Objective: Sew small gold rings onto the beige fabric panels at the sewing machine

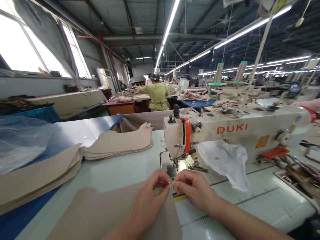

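My left hand (151, 195) is closed in a pinch, thumb against forefinger, just in front of the sewing machine's needle area (176, 163). Close beside it, my right hand (193, 188) pinches too. A small, thin, pale bit shows between the two sets of fingertips, too small to name. Beneath my left hand and wrist lies a flat taupe fabric piece (100, 206) on the pale machine table (130, 170). The white sewing machine (232, 133), lettered DUKI, stands beyond my right hand, its lamp lit at the needle. A white cloth (225, 160) hangs on its front.
Stacks of taupe pieces (120, 141) lie left of the machine, with another stack (45, 173) on the blue table (87, 128). Clear plastic (22, 140) is at far left. Scissors (303, 168) lie at right. A person in a green shirt (157, 95) sits ahead.
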`<state>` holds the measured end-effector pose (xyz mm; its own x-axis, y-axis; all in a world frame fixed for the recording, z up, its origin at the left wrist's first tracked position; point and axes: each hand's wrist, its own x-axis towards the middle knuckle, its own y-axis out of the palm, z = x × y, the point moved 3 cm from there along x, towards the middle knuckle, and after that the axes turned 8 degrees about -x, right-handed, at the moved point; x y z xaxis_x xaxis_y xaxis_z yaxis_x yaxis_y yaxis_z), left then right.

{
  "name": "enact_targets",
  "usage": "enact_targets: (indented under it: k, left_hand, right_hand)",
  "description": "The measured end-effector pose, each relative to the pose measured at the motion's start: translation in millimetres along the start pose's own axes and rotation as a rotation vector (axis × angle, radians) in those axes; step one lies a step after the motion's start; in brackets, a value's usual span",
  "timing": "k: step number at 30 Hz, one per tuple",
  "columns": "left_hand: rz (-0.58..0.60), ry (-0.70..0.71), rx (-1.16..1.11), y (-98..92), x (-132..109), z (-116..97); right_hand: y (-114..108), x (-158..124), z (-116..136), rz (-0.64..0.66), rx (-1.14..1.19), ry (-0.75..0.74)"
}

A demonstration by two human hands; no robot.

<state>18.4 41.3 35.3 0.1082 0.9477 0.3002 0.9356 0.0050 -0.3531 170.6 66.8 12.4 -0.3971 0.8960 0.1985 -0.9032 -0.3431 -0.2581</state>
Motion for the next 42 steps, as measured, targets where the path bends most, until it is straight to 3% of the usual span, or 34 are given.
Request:
enact_targets:
  k: [12,15,20,24,31,38,42]
  left_hand:
    - [-0.034,-0.029,-0.001,3.1,-1.0,-1.5]
    - [0.024,-0.033,0.017,-1.6,0.6,-4.5]
    - [0.090,-0.005,0.424,-25.3,-7.1,6.5]
    - [0.213,0.045,0.661,-24.8,-21.7,20.6]
    - [0.260,0.037,0.698,-3.3,-29.9,15.4]
    - [0.169,0.051,0.594,-8.4,-26.3,19.4]
    - [0.124,0.180,0.544,-6.6,-10.8,15.6]
  right_hand:
    - [3.7,0.2,-3.0,-0.023,-0.097,0.011]
    - [1.6,-0.6,-3.0,-0.044,-0.175,-0.011]
    - [-4.9,-0.5,-3.3,-0.088,-0.130,0.057]
    - [-9.4,4.9,-5.8,-0.088,-0.059,0.185]
    - [-8.6,10.1,-4.6,0.022,-0.015,0.370]
    - [4.7,30.0,1.3,0.135,-0.023,0.480]
    - [2.9,38.5,4.1,0.225,-0.031,0.526]
